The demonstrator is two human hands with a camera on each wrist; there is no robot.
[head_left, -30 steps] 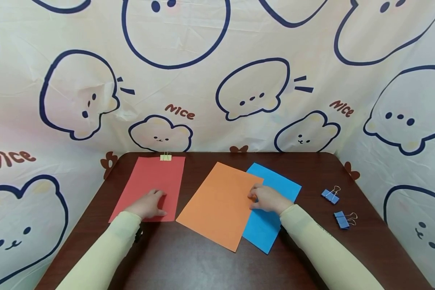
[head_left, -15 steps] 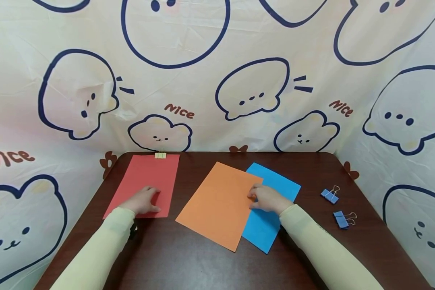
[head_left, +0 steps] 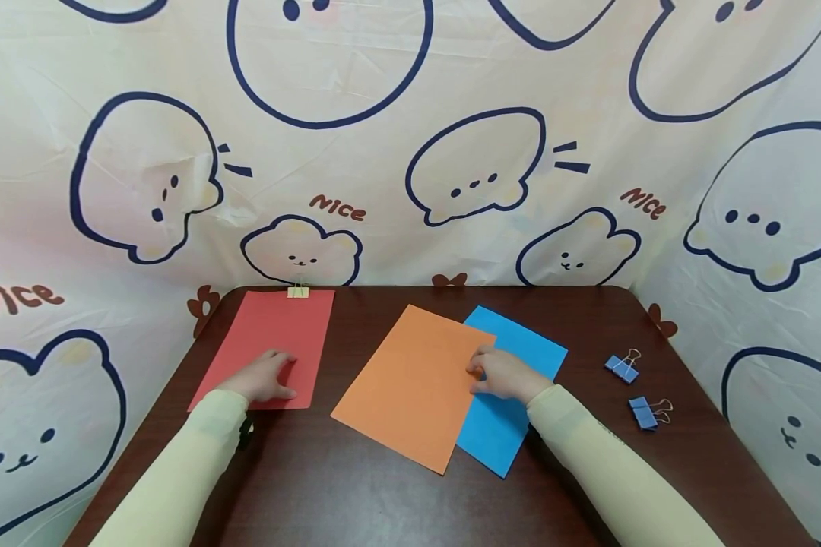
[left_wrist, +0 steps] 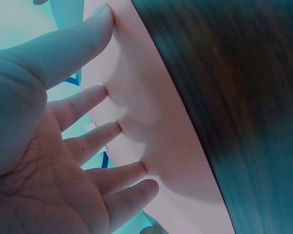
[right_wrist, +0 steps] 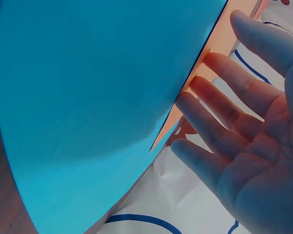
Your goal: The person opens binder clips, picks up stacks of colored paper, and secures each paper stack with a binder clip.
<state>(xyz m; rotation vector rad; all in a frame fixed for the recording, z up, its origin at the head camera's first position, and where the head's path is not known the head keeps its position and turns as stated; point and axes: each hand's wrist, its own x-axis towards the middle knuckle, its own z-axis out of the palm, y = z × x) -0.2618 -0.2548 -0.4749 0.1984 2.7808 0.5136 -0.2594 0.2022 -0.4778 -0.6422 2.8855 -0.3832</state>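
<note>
At the left of the head view a red sheet of paper (head_left: pixel 280 327) lies flat, a yellow binder clip (head_left: pixel 298 292) on its far edge. My left hand (head_left: pixel 258 378) rests on the near part of this sheet, fingers spread and fingertips down on the paper, as the left wrist view also shows. An orange sheet (head_left: pixel 407 387) lies aslant in the middle, overlapping a blue sheet (head_left: pixel 496 433). With its fingertips, my right hand (head_left: pixel 508 374) touches the orange sheet near its right edge. In the right wrist view, its fingers (right_wrist: pixel 224 105) are extended and slightly bent.
Two blue binder clips, a farther one (head_left: pixel 622 368) and a nearer one (head_left: pixel 646 415), lie on the right side of the dark brown table (head_left: pixel 356 497). A cloth (head_left: pixel 383 175) printed with cartoon bears hangs behind the table and along both sides.
My left hand has slid the red sheet, clip included, leftward and slightly away from me, widening the gap to the orange sheet. My right hand and the other sheets stay put.
</note>
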